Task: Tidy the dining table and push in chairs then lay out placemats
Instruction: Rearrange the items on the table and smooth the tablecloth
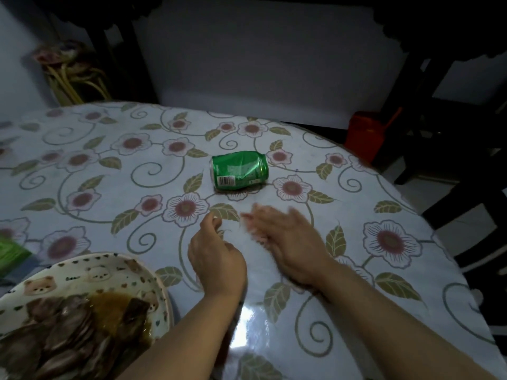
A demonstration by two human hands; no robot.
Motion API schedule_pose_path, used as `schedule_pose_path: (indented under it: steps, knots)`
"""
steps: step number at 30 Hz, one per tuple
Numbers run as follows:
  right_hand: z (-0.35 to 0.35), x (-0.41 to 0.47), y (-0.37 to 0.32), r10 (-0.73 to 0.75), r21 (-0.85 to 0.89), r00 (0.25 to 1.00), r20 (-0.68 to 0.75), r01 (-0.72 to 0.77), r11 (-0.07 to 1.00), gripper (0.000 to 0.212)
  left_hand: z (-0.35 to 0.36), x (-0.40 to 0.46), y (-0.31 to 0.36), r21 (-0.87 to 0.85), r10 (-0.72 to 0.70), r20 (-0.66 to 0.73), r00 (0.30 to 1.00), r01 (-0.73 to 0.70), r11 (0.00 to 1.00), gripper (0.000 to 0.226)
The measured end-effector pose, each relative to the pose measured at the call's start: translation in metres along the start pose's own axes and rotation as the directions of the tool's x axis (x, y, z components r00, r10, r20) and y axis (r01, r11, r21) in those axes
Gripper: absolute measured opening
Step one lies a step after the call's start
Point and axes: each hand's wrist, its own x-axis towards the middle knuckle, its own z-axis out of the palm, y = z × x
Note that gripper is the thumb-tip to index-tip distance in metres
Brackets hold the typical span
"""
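Observation:
A dented green drink can lies on its side near the middle of the round table, which wears a glossy flowered cloth. My right hand hovers just in front of the can, blurred, fingers stretched out flat and apart, holding nothing. My left hand is beside it to the left, fingers curled loosely with thumb and forefinger close together; whether something small is pinched there I cannot make out. A plate with bear pictures holding dark leftover food sits at the near left edge.
A green object shows at the far left edge. Dark wooden chairs stand along the right and far sides. An orange container sits on the floor beyond the table, and a rattan stool stands at the back left.

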Motion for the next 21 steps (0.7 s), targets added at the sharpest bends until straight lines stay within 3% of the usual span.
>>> schedule_pose_path:
  steps: [3, 5, 9, 12, 13, 15, 17, 18, 19, 21]
  knots:
    - [-0.002, 0.02, 0.03, 0.31, -0.155, 0.942, -0.127, -0.328, 0.932, 0.059, 0.001, 0.001, 0.002, 0.028, -0.011, 0.004, 1.0, 0.011, 1.0, 0.054]
    - [0.008, 0.038, 0.021, 0.357, -0.137, 0.917, -0.175, -0.382, 0.914, 0.061, 0.0, 0.001, 0.002, 0.067, -0.008, 0.004, 1.0, 0.008, 0.998, 0.054]
    - [0.016, 0.017, -0.018, 0.091, 0.016, 0.994, -0.059, -0.09, 0.996, 0.05, -0.001, 0.002, 0.002, 0.076, -0.011, 0.016, 1.0, 0.009, 0.997, 0.056]
    - [0.003, -0.036, -0.022, -0.064, 0.057, 0.998, 0.004, 0.064, 0.996, 0.052, -0.004, 0.005, 0.002, 0.04, -0.036, 0.069, 0.997, 0.033, 0.999, 0.057]
    - [-0.004, -0.05, -0.008, -0.01, 0.027, 1.0, -0.005, 0.01, 1.0, 0.053, -0.006, 0.006, 0.002, 0.041, -0.037, 0.092, 0.995, 0.033, 0.999, 0.057]
    - [-0.019, -0.068, 0.038, 0.271, -0.061, 0.956, -0.116, -0.279, 0.958, 0.058, -0.01, 0.004, 0.0, 0.061, -0.017, 0.151, 0.988, 0.008, 0.998, 0.057]
    - [-0.037, -0.075, 0.084, 0.576, -0.099, 0.791, -0.207, -0.602, 0.792, 0.059, -0.013, -0.002, -0.003, 0.083, 0.026, 0.214, 0.977, -0.045, 0.996, 0.058]
    - [-0.04, -0.073, 0.094, 0.642, -0.086, 0.737, -0.211, -0.668, 0.739, 0.057, -0.014, -0.005, -0.004, 0.084, 0.049, 0.238, 0.97, -0.071, 0.994, 0.059]
    - [-0.038, -0.07, 0.09, 0.642, -0.078, 0.73, -0.235, -0.672, 0.736, 0.058, -0.014, -0.008, -0.005, 0.074, 0.065, 0.257, 0.964, -0.087, 0.993, 0.059]
    - [-0.02, -0.071, 0.054, 0.523, -0.075, 0.819, -0.236, -0.552, 0.83, 0.061, -0.017, -0.013, -0.007, 0.045, 0.066, 0.279, 0.958, -0.082, 0.996, 0.057]
